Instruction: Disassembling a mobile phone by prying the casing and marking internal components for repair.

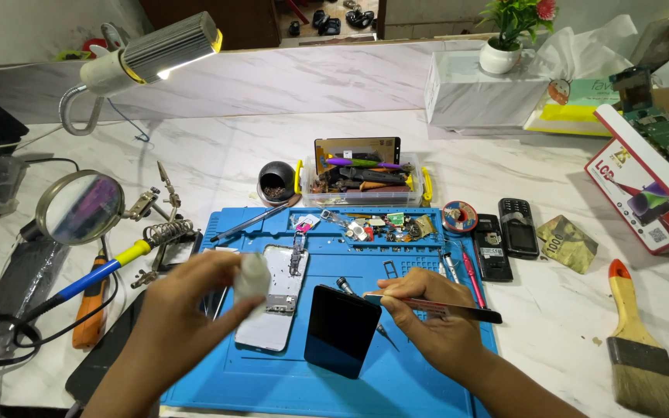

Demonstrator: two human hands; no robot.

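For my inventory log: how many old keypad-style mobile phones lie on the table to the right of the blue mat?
2. One keypad phone lies face up beside the mat's right edge; a second phone lies just left of it, back side up, partly on the mat. Others may be hidden among clutter.

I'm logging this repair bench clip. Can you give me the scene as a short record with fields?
Setting: marble table with a blue work mat
Left hand: holds a small white bottle
Right hand: holds tweezers
On mat: opened phone body, dark screen panel
Nearby: magnifier, soldering iron, paintbrush, lamp
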